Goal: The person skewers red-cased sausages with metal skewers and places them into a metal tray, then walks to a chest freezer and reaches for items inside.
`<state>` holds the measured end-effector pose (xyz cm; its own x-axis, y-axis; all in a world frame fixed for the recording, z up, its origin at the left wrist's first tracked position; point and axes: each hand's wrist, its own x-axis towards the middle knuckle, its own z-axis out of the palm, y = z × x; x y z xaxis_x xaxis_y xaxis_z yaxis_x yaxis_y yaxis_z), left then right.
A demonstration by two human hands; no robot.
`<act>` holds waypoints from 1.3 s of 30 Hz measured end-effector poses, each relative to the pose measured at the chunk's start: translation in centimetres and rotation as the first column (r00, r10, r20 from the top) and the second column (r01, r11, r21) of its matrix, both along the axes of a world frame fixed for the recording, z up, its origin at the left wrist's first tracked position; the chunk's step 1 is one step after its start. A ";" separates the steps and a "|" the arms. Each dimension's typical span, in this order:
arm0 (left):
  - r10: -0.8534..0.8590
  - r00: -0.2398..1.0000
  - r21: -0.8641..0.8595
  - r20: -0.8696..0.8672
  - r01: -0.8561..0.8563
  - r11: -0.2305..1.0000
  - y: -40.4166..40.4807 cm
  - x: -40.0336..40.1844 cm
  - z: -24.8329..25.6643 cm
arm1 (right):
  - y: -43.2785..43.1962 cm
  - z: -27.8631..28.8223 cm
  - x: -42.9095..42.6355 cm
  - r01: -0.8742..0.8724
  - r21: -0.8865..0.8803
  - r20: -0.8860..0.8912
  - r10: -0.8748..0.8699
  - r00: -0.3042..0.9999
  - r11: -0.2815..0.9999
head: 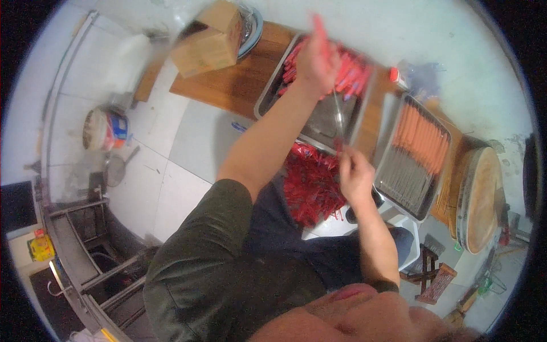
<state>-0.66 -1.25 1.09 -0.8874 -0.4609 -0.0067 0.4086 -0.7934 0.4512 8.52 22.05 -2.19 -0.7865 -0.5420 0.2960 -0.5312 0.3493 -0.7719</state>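
My left hand (318,64) reaches over a metal tray (265,100) with many red-wrapped sausages (350,77). Closed in it is a red stick-shaped thing, seemingly one of these sausages (318,28), blurred by motion. My right hand (358,175) is nearer my body, at the tray's front edge, its fingers pinching a small dark red scrap (338,144). A thin shiny strip (339,115) stretches up from there toward my left hand; I cannot tell what it is. Below the tray lies a heap of torn red wrappers (312,188).
To the right stands a second metal tray (421,216) holding rows of skewered pinkish sausages (421,137). Beyond it is a round wooden board (480,201). A cardboard box (209,47) sits on the wooden table (239,85) at left. A bucket (104,128) stands on the floor.
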 end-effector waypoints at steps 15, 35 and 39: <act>0.027 0.992 -0.080 0.121 -0.017 0.997 0.2 -0.2 0.2 | -0.2 -0.7 -0.2 0.028 -0.030 0.051 -0.026 0.998 0.999; -0.030 0.999 -0.208 0.012 0.032 0.978 1.7 0.1 -1.2 | -0.3 -0.5 -0.3 0.034 -0.053 0.042 -0.031 0.999 0.998; -0.065 0.997 -0.204 0.052 0.074 0.976 2.6 0.9 -0.4 | -0.3 -0.8 -0.5 0.054 -0.064 0.026 -0.053 0.998 0.996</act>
<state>0.24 1.34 0.73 -0.9182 -0.3940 0.0408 0.3314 -0.7077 0.6240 8.01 21.74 -3.03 -0.8214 -0.4792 0.3094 -0.4936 0.3253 -0.8066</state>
